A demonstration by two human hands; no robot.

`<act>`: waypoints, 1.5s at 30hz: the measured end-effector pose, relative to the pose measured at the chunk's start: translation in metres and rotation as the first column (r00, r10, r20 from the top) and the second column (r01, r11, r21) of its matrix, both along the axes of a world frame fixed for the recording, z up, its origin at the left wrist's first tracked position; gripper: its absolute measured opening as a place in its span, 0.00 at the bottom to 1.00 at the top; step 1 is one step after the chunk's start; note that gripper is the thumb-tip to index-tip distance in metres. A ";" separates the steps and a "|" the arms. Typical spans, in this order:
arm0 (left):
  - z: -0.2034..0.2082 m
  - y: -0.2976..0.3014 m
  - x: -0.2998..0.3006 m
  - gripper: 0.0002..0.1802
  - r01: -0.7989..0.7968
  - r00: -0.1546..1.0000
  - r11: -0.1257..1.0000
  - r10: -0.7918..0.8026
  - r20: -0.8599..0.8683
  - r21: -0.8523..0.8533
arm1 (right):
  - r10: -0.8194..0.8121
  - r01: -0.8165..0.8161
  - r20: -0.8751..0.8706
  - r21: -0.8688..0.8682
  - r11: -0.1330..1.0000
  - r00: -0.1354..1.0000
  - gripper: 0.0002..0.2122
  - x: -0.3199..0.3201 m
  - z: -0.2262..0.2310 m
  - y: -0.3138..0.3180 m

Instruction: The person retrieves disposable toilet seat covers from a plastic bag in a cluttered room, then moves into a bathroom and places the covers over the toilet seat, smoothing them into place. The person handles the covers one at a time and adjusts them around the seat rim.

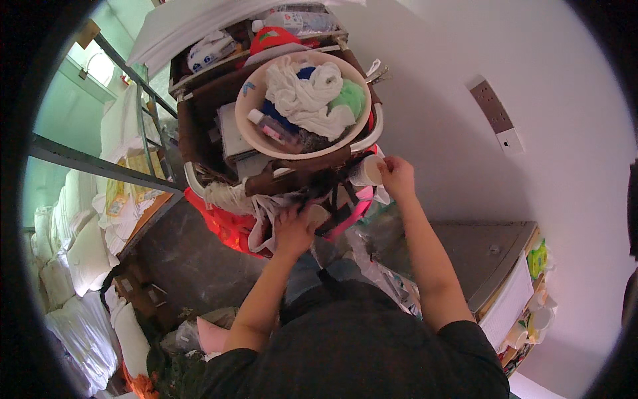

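Observation:
Pinched between the fingertips of my right hand [397, 177] is a white paper cup [365, 171], held by its edge just below a cream basin [244, 136]. My left hand [294, 229] is closed around something pale and rounded, partly hidden by the fingers, beside hanging bags. A red bag [229, 226] and a white bag [260, 223] hang left of this hand, and a pink strap [355, 214] runs between both hands. Inside the basin lie white cloths [302, 96], a green mesh puff [348, 100] and a clear bottle [274, 130]. The basin rests on a brown fabric cart [199, 133].
Behind the cart's basin lie a water bottle [299, 23] and a red cap [274, 40]. A metal bed frame [100, 159] stands left, with stacked pillows [93, 256]. At right are a wall socket strip [493, 106] and a low grey cabinet [482, 249] next to shelves.

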State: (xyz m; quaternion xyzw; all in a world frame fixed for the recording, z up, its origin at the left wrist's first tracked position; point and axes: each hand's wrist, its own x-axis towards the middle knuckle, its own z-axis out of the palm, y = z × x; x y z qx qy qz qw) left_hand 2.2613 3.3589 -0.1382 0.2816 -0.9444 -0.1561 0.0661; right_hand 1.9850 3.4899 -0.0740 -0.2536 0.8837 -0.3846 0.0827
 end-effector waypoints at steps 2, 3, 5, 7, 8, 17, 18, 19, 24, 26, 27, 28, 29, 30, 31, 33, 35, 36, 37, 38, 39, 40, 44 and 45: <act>0.000 0.001 0.000 0.28 -0.019 1.000 1.000 0.019 -0.010 0.014 | 0.061 -0.055 -0.044 0.138 0.989 0.997 0.11 -0.004 -0.002 -0.011; 0.006 0.004 -0.005 0.28 -0.014 0.999 0.999 0.015 -0.033 0.033 | 0.130 -0.120 -0.039 0.196 0.973 0.991 0.12 -0.010 -0.012 -0.011; 0.015 0.011 -0.015 0.27 0.025 0.994 0.999 -0.019 -0.111 0.046 | 0.237 -0.237 0.030 0.231 0.944 0.971 0.13 -0.014 -0.025 -0.014; 0.019 0.025 -0.029 0.26 0.098 0.972 0.995 -0.088 -0.217 0.034 | 0.308 -0.332 0.147 0.182 0.926 0.940 0.12 -0.010 -0.033 -0.022; 0.016 0.031 -0.037 0.25 0.051 0.970 0.995 -0.029 -0.240 0.087 | 0.352 -0.373 0.135 0.206 0.905 0.926 0.13 -0.010 -0.044 -0.025; 0.009 0.032 -0.029 0.17 0.159 0.976 0.939 -0.104 -0.189 0.305 | 0.622 -0.375 -0.146 0.686 0.624 0.769 0.05 0.055 -0.054 -0.053; 0.015 0.029 -0.027 0.17 0.178 0.973 0.935 -0.120 -0.197 0.307 | 0.628 -0.371 -0.109 0.724 0.581 0.771 0.05 0.058 -0.050 -0.055; 0.018 0.028 -0.025 0.17 0.196 0.969 0.931 -0.136 -0.205 0.308 | 0.659 -0.363 -0.109 0.763 0.536 0.745 0.05 0.057 -0.066 -0.054; 0.023 0.021 -0.014 0.20 0.184 0.900 0.962 -0.081 -0.429 0.203 | 0.707 -0.442 -0.035 0.758 0.480 0.707 0.06 0.054 -0.055 -0.044; 0.066 0.014 -0.003 0.19 0.156 0.825 0.982 -0.073 -0.561 0.102 | 0.686 -0.467 -0.126 0.645 0.605 0.716 0.08 0.051 -0.048 -0.036; 0.085 0.005 0.008 0.17 0.142 0.784 0.990 -0.099 -0.613 0.022 | 0.626 -0.468 -0.259 0.474 0.746 0.736 0.09 0.054 -0.052 -0.026; 0.100 -0.007 0.019 0.16 0.099 0.785 0.994 -0.108 -0.611 -0.048 | 0.531 -0.452 -0.371 0.282 0.846 0.762 0.10 0.055 -0.056 -0.011; 0.108 -0.018 0.032 0.14 0.052 0.788 0.992 -0.109 -0.606 -0.111 | 0.548 -0.466 -0.378 0.291 0.835 0.746 0.10 0.057 -0.056 0.004; 0.109 -0.029 0.043 0.12 -0.058 0.809 0.993 -0.013 -0.588 -0.102 | 0.573 -0.491 -0.379 0.297 0.819 0.727 0.10 0.064 -0.055 0.018; 0.110 -0.040 0.050 0.11 -0.166 0.814 0.981 0.077 -0.576 -0.103 | 0.592 -0.510 -0.388 0.301 0.805 0.706 0.11 0.069 -0.051 0.026; 0.101 -0.049 0.061 0.11 -0.212 0.814 0.974 0.132 -0.566 -0.077 | 0.565 -0.551 -0.287 0.137 0.823 0.773 0.08 0.076 -0.046 0.036; 0.091 -0.047 0.068 0.11 -0.223 0.813 0.974 0.161 -0.559 -0.044 | 0.500 -0.514 -0.219 -0.008 0.858 0.838 0.08 0.079 -0.040 0.036; 0.086 -0.043 0.069 0.11 -0.200 0.817 0.980 0.159 -0.554 -0.015 | 0.437 -0.456 -0.197 -0.062 0.888 0.878 0.08 0.080 -0.038 0.039; 0.082 -0.038 0.072 0.11 -0.181 0.821 0.983 0.159 -0.549 0.014 | 0.374 -0.395 -0.170 -0.114 0.912 0.912 0.09 0.081 -0.037 0.040; 0.079 -0.034 0.073 0.11 -0.168 0.825 0.985 0.155 -0.543 0.026 | 0.352 -0.373 -0.165 -0.116 0.921 0.921 0.10 0.075 -0.040 0.035; 0.077 -0.028 0.070 0.12 -0.147 0.829 0.988 0.145 -0.540 0.041 | 0.323 -0.342 -0.161 -0.113 0.933 0.933 0.11 0.059 -0.042 0.028; 0.075 -0.023 0.069 0.12 -0.130 0.832 0.990 0.140 -0.538 0.056 | 0.298 -0.316 -0.158 -0.111 0.942 0.942 0.12 0.043 -0.045 0.019; 0.085 -0.018 0.070 0.14 -0.178 0.822 0.984 0.156 -0.548 0.014 | 0.464 -0.449 -0.149 0.128 0.884 0.873 0.13 -0.018 -0.055 -0.021; 0.091 -0.022 0.072 0.15 -0.220 0.819 0.975 0.163 -0.550 -0.039 | 0.506 -0.482 -0.054 0.235 0.844 0.861 0.15 -0.028 -0.060 -0.033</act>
